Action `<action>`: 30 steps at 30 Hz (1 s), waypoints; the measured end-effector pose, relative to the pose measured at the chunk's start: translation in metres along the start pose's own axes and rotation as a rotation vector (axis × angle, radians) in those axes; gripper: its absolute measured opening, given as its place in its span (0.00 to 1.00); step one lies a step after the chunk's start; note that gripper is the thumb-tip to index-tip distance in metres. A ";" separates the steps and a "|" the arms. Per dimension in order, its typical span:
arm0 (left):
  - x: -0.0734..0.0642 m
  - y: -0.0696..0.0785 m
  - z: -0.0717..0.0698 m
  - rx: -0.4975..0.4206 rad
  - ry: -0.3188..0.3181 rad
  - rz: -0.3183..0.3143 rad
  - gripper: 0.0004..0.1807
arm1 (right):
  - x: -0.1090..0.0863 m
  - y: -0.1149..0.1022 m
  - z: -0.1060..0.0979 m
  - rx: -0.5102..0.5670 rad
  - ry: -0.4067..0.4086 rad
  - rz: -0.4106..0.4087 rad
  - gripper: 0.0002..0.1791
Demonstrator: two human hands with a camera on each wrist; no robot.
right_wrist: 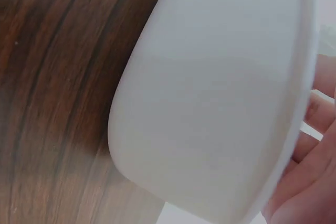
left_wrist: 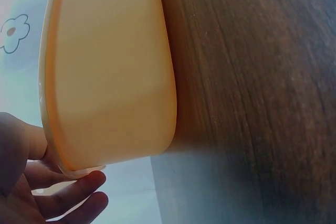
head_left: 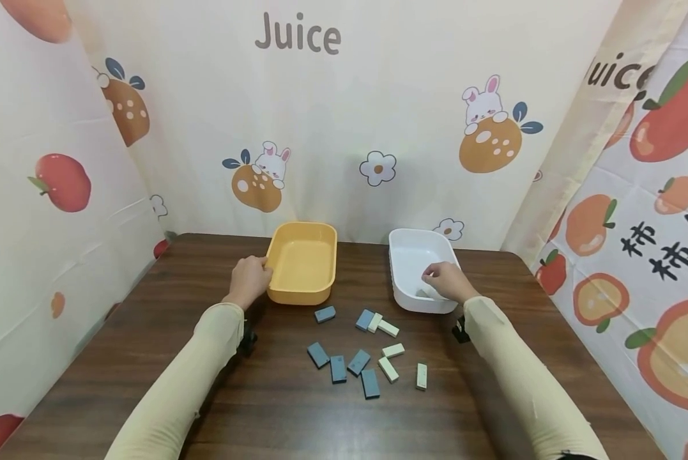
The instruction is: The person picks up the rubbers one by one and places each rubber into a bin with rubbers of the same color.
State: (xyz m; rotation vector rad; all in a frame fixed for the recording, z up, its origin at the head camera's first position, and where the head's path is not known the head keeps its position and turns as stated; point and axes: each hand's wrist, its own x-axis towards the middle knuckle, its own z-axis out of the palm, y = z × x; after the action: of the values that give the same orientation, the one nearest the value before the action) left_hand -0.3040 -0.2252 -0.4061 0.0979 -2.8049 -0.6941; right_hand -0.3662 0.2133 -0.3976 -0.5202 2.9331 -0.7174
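Note:
At the left side of the yellow bin (head_left: 302,298) is my left hand (head_left: 249,280); thumb and fingers grip its rim around the corner. In the left wrist view the fingertips (left_wrist: 92,180) overlap that rim corner. My right hand (head_left: 447,281) reaches over the near right rim of the white bin (head_left: 404,243), its fingers loosely bent inside it. A pale piece (head_left: 422,293) lies on the bin floor below the fingers. In the right wrist view the bin's wall (right_wrist: 210,103) hides part of the hand, and nothing shows in the fingers.
Several blue-grey blocks (head_left: 338,369) and cream blocks (head_left: 388,369) lie scattered on the dark wood table (head_left: 275,409), in front of the bins. A printed curtain (head_left: 344,115) hangs behind the table and along both sides.

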 end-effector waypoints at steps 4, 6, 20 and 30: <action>-0.002 -0.001 -0.002 -0.006 -0.012 -0.012 0.23 | -0.004 0.003 -0.002 -0.003 0.043 0.000 0.14; -0.002 -0.001 -0.002 -0.007 -0.017 -0.011 0.23 | -0.008 0.005 -0.003 0.002 0.065 0.010 0.15; 0.000 0.001 -0.003 0.001 -0.016 -0.011 0.22 | -0.020 0.013 -0.017 0.028 0.148 0.077 0.17; -0.003 -0.001 -0.002 -0.002 -0.009 -0.015 0.22 | -0.032 0.016 -0.024 0.026 0.251 0.139 0.18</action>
State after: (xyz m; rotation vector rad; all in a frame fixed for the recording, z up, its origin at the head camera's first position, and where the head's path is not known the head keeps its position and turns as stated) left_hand -0.3008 -0.2269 -0.4060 0.1154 -2.8149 -0.7021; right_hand -0.3448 0.2481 -0.3835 -0.2355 3.1442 -0.8587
